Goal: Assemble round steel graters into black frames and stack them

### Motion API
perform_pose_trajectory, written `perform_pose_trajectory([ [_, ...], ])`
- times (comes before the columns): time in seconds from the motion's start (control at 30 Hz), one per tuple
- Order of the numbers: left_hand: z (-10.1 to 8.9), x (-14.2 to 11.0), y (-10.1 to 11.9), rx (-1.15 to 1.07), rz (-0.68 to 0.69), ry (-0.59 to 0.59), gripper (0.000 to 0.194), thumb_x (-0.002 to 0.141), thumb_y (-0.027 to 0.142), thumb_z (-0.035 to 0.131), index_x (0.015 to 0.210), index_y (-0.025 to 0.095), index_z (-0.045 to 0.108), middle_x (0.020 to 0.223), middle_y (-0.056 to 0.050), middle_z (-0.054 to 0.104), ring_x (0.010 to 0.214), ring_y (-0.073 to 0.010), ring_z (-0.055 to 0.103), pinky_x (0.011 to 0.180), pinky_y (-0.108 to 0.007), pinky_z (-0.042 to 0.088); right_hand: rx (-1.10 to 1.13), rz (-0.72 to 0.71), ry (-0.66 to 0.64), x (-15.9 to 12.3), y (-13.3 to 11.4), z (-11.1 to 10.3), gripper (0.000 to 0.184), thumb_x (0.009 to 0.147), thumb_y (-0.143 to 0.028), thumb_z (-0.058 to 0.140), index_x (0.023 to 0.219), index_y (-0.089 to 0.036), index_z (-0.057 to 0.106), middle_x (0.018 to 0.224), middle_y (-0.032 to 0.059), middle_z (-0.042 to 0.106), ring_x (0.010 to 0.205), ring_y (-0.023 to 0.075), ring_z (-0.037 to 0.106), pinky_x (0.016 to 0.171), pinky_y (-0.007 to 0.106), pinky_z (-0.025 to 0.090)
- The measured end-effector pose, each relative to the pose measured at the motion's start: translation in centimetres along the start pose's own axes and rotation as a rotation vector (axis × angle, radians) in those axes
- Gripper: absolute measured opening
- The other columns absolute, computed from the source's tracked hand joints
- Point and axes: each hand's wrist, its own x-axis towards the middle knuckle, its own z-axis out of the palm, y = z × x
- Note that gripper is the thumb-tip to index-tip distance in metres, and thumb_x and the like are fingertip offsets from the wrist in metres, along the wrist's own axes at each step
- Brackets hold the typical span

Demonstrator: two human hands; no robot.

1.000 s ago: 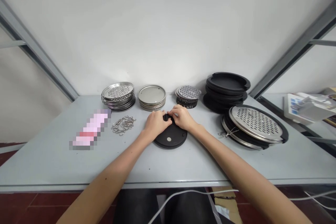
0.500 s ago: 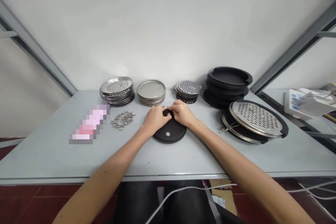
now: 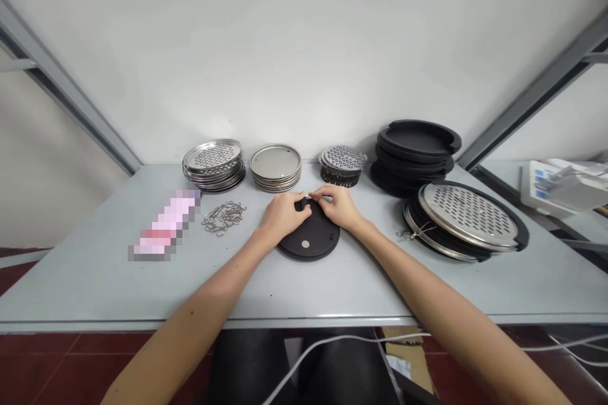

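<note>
A round black disc (image 3: 308,242) lies flat on the table in front of me, with a pale round spot and a small dark knob on its face. My left hand (image 3: 284,214) grips its far left rim, thumb on top and fingers over the edge. At the far rim, beside a notch, the thumb and fingers of my right hand (image 3: 340,207) are pinched together. A bit of shiny metal shows between the two hands there, too small to name. To the left lies a loose pile of bent wire clips (image 3: 224,218).
Along the wall stand stacks of metal grater discs (image 3: 213,161), plain metal discs (image 3: 275,163), small perforated discs (image 3: 344,161) and black round trays (image 3: 418,145). At right, large grater plates (image 3: 470,215) sit in black holders. A blurred pink item (image 3: 166,224) lies left.
My right hand has shifted slightly right, and its fingers have straightened into a pinch at the disc's far rim. The left hand keeps its grip on the disc.
</note>
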Motion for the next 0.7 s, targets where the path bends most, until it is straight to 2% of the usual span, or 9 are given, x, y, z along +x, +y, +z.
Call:
perform_pose_trajectory([
  [0.17, 0.0, -0.1, -0.3, -0.031, 0.039, 0.023, 0.036, 0.082, 0.030, 0.060, 0.116, 0.019, 0.066, 0.117, -0.005, 0.068, 0.108, -0.0222, 0.063, 0.096, -0.030, 0.047, 0.026, 0.028, -0.027, 0.3, 0.0, -0.3, 0.022, 0.077, -0.009, 0.054, 0.085, -0.016, 0.072, 0.087, 0.0076, 0.073, 0.081, 0.0186, 0.067, 0.072, 0.029, 0.053],
  [0.3, -0.3, -0.1, -0.7, -0.098, 0.085, 0.114, 0.036, 0.083, 0.031, 0.060, 0.116, 0.016, 0.064, 0.118, -0.008, 0.067, 0.111, -0.0222, 0.061, 0.100, -0.033, 0.045, 0.052, 0.067, -0.029, 0.4, -0.2, -0.4, 0.020, 0.080, -0.013, 0.054, 0.089, -0.017, 0.071, 0.090, 0.0071, 0.073, 0.082, 0.0186, 0.067, 0.074, 0.030, 0.053],
  [0.4, -1.2, -0.6, -1.0, -0.110, 0.226, 0.169, 0.033, 0.086, 0.034, 0.058, 0.114, 0.018, 0.064, 0.117, -0.008, 0.066, 0.113, -0.0223, 0.058, 0.102, -0.037, 0.043, 0.141, 0.180, 0.012, 0.5, -0.1, -0.3, 0.018, 0.081, -0.017, 0.054, 0.089, -0.016, 0.070, 0.087, 0.0069, 0.073, 0.074, 0.0183, 0.069, 0.069, 0.029, 0.053],
  [0.47, -2.1, -1.4, -1.0, -0.105, 0.393, 0.114, 0.039, 0.083, 0.039, 0.061, 0.116, 0.020, 0.063, 0.120, -0.009, 0.064, 0.115, -0.0240, 0.055, 0.104, -0.041, 0.040, 0.204, 0.260, 0.033, 0.5, 0.1, -0.3, 0.017, 0.081, -0.020, 0.054, 0.088, -0.016, 0.069, 0.085, 0.0071, 0.073, 0.070, 0.0185, 0.069, 0.064, 0.028, 0.053],
  [0.57, -3.0, -2.9, -0.8, -0.079, 0.650, -0.105, 0.073, 0.067, 0.055, 0.073, 0.129, 0.022, 0.054, 0.133, -0.011, 0.054, 0.125, -0.0299, 0.047, 0.110, -0.045, 0.032, 0.258, 0.362, 0.060, 0.7, 0.3, -0.3, 0.014, 0.079, -0.024, 0.057, 0.084, -0.015, 0.068, 0.086, 0.0078, 0.073, 0.067, 0.0188, 0.070, 0.060, 0.027, 0.053],
  [0.63, -3.1, -3.6, -0.7, -0.045, 0.738, -0.212, 0.088, 0.060, 0.062, 0.074, 0.135, 0.023, 0.048, 0.141, -0.012, 0.047, 0.131, -0.0324, 0.040, 0.112, -0.046, 0.027, 0.283, 0.411, 0.076, 0.8, 0.5, -0.3, 0.014, 0.077, -0.025, 0.059, 0.082, -0.015, 0.067, 0.085, 0.0080, 0.072, 0.065, 0.0186, 0.070, 0.059, 0.027, 0.053],
  [0.7, -2.8, -4.0, -0.7, -0.011, 0.756, -0.240, 0.091, 0.062, 0.064, 0.073, 0.138, 0.023, 0.044, 0.144, -0.013, 0.043, 0.133, -0.0327, 0.037, 0.113, -0.047, 0.026, 0.299, 0.430, 0.084, 0.8, 0.5, -0.3, 0.014, 0.077, -0.026, 0.060, 0.080, -0.015, 0.066, 0.083, 0.0081, 0.072, 0.065, 0.0186, 0.070, 0.059, 0.027, 0.053],
])
